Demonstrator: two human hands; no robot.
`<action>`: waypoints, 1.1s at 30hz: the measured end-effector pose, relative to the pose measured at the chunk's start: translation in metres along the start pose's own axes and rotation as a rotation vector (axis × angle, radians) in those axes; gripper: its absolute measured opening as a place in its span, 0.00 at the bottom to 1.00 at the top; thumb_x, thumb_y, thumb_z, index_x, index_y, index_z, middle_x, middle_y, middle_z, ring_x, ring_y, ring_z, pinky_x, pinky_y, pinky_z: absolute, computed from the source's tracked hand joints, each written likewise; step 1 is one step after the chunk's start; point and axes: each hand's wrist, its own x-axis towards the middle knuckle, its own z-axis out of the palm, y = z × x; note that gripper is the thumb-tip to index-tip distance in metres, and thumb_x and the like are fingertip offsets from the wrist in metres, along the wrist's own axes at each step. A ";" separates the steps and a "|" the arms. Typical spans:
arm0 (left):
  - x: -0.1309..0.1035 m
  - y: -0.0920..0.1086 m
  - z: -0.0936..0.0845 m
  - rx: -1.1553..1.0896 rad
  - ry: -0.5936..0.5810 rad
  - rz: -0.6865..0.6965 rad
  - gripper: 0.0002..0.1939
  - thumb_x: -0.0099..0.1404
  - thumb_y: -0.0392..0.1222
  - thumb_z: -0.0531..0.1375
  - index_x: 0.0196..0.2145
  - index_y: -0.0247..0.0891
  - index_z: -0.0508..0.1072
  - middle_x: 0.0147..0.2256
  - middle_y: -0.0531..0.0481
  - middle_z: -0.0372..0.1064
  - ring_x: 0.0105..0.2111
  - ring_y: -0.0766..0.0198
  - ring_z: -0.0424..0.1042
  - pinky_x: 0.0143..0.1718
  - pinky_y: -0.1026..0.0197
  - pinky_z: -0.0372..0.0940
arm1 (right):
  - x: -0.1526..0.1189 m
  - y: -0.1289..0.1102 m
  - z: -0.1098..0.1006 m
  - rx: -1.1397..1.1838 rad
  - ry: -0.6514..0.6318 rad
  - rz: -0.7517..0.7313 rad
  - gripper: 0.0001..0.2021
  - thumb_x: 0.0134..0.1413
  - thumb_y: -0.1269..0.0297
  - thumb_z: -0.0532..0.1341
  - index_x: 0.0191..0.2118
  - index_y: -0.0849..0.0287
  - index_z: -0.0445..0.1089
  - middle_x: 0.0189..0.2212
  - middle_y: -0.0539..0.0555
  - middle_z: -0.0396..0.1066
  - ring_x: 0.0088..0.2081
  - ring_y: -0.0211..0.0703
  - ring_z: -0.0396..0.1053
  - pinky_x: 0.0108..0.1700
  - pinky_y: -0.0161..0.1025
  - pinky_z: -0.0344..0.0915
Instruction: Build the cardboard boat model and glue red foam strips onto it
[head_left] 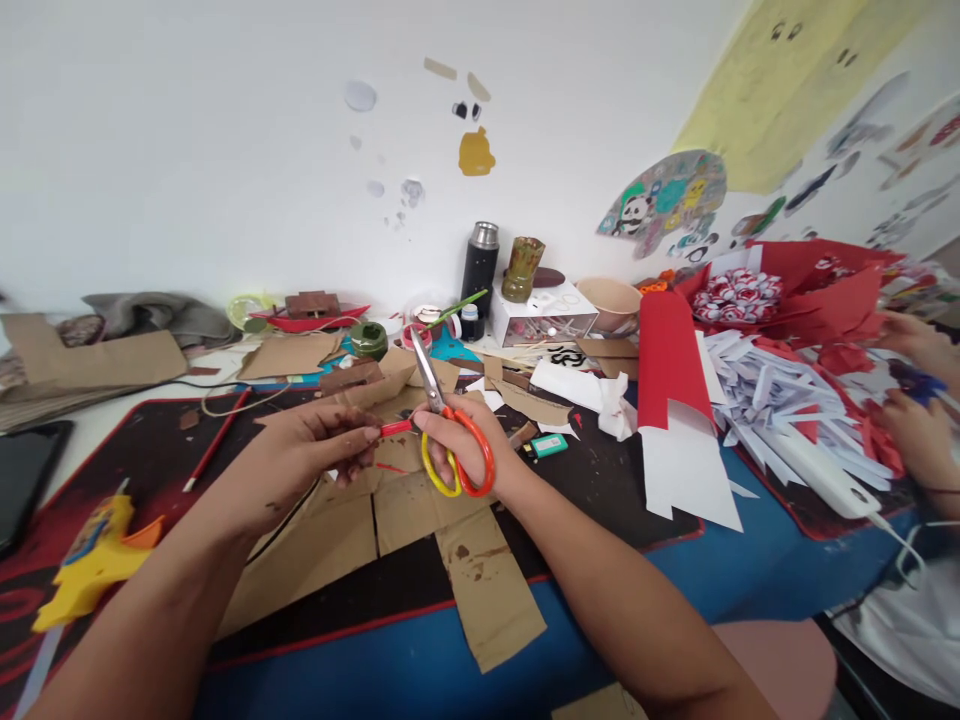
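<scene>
My left hand (319, 445) pinches a small red strip (396, 427) between thumb and fingertips, above the cardboard pieces. In my right hand (469, 440) are scissors (429, 375) with one orange and one yellow handle loop; their blades point up and away from me and look closed. The fingertips of my right hand are close to the right end of the red strip. Beneath both hands lies brown cardboard (420, 510) on a black mat (585, 500) with a red edge.
A yellow glue gun (101, 560) and a red stick (217, 440) lie at the left. Behind stand a black flask (480, 270) and a white box (544, 318). Red paper (671, 360) and white paper strips (780, 400) are at the right, near another person's hands (922, 430).
</scene>
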 end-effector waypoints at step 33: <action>0.000 -0.001 0.006 -0.249 -0.107 -0.146 0.22 0.52 0.59 0.78 0.29 0.38 0.79 0.22 0.52 0.73 0.22 0.65 0.68 0.24 0.60 0.64 | -0.001 0.002 0.002 0.063 -0.059 -0.006 0.24 0.59 0.43 0.74 0.47 0.57 0.73 0.16 0.41 0.69 0.14 0.36 0.63 0.17 0.31 0.60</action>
